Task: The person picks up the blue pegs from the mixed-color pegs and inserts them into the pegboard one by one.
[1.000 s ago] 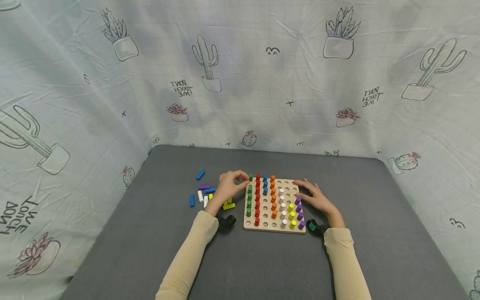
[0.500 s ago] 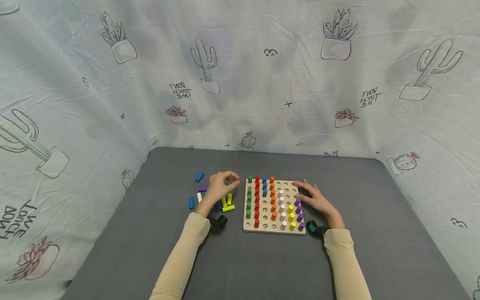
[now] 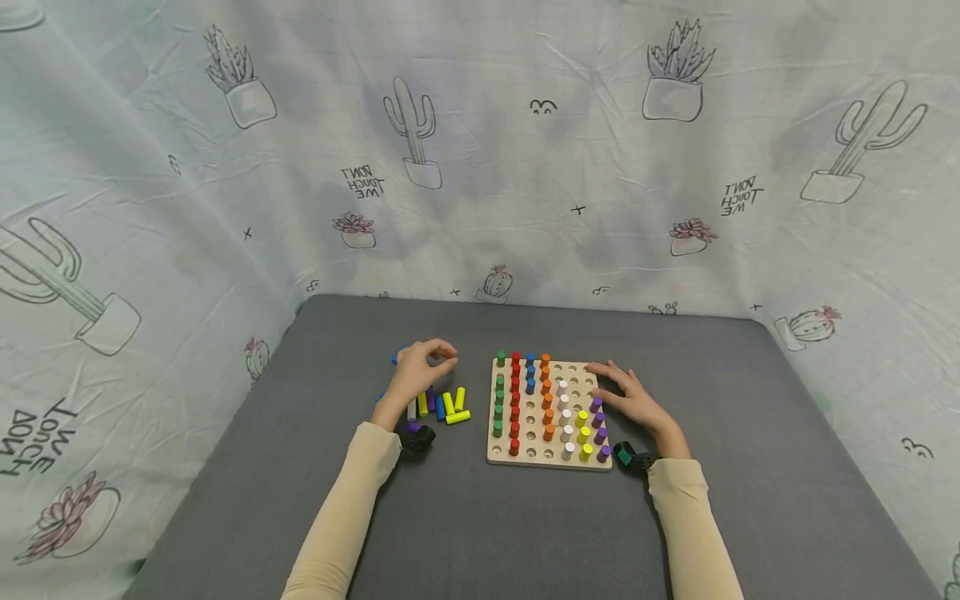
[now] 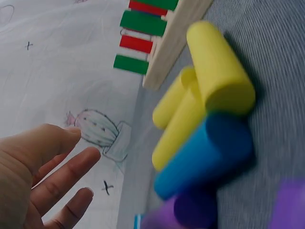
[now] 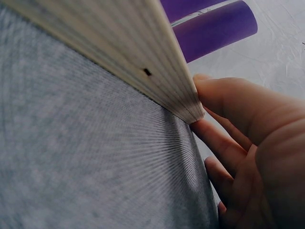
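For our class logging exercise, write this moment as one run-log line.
left hand: empty, near loose pegs | right hand: touching pegboard | pegboard: partly filled

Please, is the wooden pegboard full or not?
The pegboard is partly full: in the head view, bare holes show below its blue pegs and beside the right hand.

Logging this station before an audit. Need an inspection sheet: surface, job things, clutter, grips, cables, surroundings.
Surface: grey table, fabric-like texture.
Job things: wooden pegboard, some holes unfilled; standing pegs in colour columns; loose pegs lying left of the board, some partly hidden.
Clutter: nothing seen.
Grip, left hand: thumb and fingers apart, no peg visible between them, near the loose pegs.
Grip, right hand: touching the board's far right corner.
Cables: nothing seen.
Surroundings: creased pale curtain with cactus prints, behind and both sides.
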Demonstrator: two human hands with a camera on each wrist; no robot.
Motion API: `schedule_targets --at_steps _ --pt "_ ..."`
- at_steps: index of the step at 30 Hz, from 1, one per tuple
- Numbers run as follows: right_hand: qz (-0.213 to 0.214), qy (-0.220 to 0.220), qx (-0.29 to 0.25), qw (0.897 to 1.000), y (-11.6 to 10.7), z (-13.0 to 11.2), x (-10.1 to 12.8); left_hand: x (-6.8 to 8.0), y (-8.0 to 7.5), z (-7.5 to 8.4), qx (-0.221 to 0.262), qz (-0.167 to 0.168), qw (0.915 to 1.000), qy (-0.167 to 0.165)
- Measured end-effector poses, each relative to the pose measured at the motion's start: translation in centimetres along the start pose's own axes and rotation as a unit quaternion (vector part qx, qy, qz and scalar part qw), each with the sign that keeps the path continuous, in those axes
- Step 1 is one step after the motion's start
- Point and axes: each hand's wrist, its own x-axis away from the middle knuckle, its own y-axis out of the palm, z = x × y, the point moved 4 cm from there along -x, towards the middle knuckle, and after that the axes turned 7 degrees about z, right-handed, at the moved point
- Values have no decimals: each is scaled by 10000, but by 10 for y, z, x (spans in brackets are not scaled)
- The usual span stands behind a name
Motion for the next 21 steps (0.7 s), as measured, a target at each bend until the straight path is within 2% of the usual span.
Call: schedule_targets --at_steps 7,14,21 --pt "29 -56 143 9999 2 27 -4 -2 -8 -15 -158 88 9998 -61" --pt "7 -115 9 9999 2 29 -3 -4 -16 -28 -321 77 9991 -250" --pt "49 -60 106 9999 3 27 -2 -6 -24 -37 -460 140 9981 -391"
